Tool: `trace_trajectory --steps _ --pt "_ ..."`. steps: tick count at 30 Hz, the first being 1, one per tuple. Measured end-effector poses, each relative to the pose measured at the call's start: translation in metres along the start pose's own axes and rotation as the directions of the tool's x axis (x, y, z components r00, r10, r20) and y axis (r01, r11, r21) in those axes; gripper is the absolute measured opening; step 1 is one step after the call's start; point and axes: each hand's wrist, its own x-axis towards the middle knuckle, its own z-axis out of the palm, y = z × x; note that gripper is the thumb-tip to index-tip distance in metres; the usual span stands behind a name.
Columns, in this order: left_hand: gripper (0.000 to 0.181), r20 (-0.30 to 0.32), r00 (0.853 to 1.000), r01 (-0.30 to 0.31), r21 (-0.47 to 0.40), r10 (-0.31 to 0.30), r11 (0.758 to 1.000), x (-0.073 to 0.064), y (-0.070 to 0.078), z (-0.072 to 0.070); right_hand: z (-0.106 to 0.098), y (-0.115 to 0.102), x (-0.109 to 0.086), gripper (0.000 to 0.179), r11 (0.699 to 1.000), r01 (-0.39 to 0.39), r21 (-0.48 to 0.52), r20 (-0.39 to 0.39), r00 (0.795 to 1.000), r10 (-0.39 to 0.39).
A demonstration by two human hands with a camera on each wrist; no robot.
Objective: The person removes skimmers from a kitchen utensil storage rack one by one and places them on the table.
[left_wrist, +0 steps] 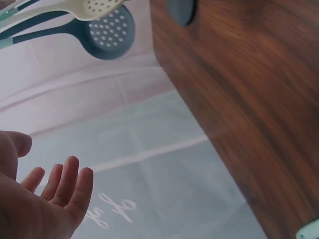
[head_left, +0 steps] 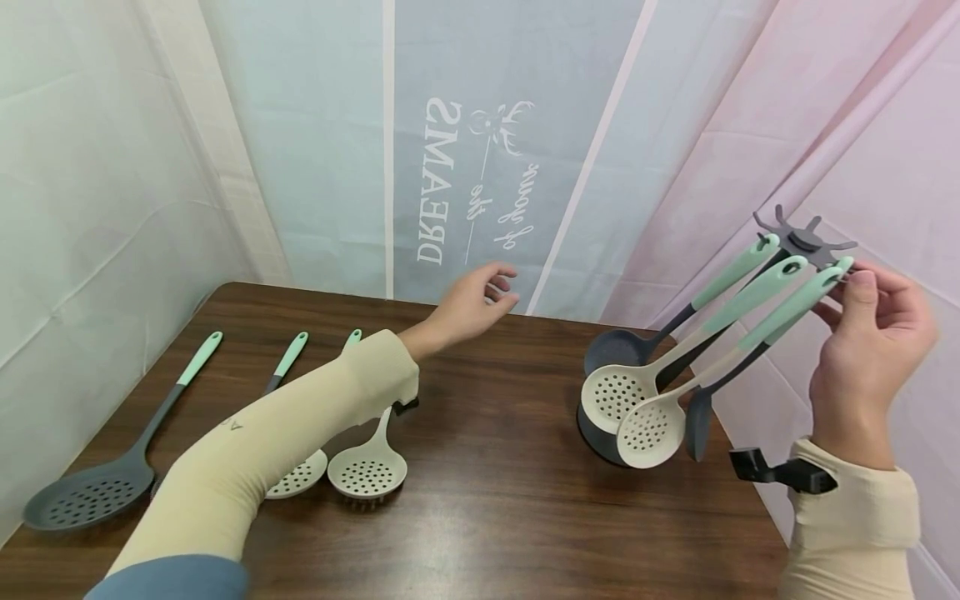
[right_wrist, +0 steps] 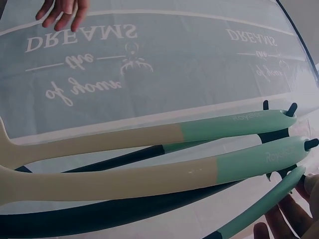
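In the head view my right hand [head_left: 873, 342] is at the top of a dark grey utensil stand [head_left: 806, 243] with hook arms. Its thumb and fingers pinch the green handle end of a dark spoon [head_left: 699, 425], close to a hook. Two beige skimmers [head_left: 651, 432] and a dark ladle [head_left: 618, 348] hang beside that spoon by their green handles. In the right wrist view, fingers [right_wrist: 281, 219] lie along the end of the lowest handle. My left hand [head_left: 472, 304] is in the air over the table's back edge, fingers loosely bent, holding nothing.
On the left of the wooden table [head_left: 495, 467] lie a large dark perforated skimmer [head_left: 93, 496] and a beige skimmer [head_left: 367, 471]. Another beige perforated head [head_left: 300, 475] and a green handle [head_left: 291, 354] are partly covered by my left sleeve. Curtains enclose the table.
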Motion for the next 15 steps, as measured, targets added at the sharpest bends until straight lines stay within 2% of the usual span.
trace_trajectory --steps 9,15 --pt "0.039 0.000 0.998 -0.068 -0.027 0.068 0.997 0.014 0.026 0.015 0.001 0.000 -0.002 0.025 1.000 -0.003 -0.014 -0.004 1.000 0.003" --pt "0.040 0.025 0.993 -0.113 -0.055 0.115 0.992 0.022 0.041 0.022 -0.001 0.000 -0.003 0.026 0.998 0.005 -0.066 0.005 1.000 -0.004"
